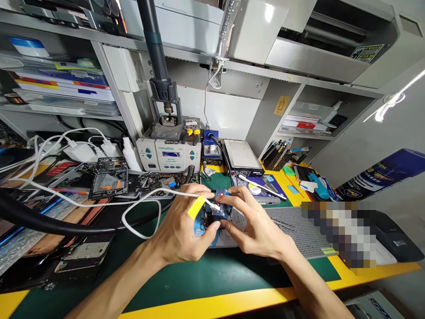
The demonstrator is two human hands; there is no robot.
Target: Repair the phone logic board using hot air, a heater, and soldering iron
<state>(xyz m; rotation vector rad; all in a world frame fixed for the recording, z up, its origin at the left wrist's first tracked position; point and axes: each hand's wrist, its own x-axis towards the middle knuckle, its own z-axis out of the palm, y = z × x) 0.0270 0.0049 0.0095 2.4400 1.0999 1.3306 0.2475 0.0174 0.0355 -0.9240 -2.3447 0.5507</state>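
Between my two hands is a small dark-blue boxy device (223, 197) with screws on its face. My left hand (181, 226) closes on its left side, fingertips at the far edge and thumb at the near edge. From the right, my right hand (257, 221) grips the same device with fingers and thumb curled round it. A white cable (157, 191) with a yellow tag (196, 207) passes over my left hand, and its plug (215, 206) meets the device's face. Whether the plug is fully seated cannot be made out. Beneath the device lies a light-blue and white printed sheet or board (200, 223).
A rework station (169, 155) stands behind, with a soldering iron holder (211, 146) beside it. Opened phones (109, 177) and a thick black hose (66, 228) crowd the left. Tweezers (282, 225) rest on a grey perforated mat (305, 235). A spray can (381, 175) is at right.
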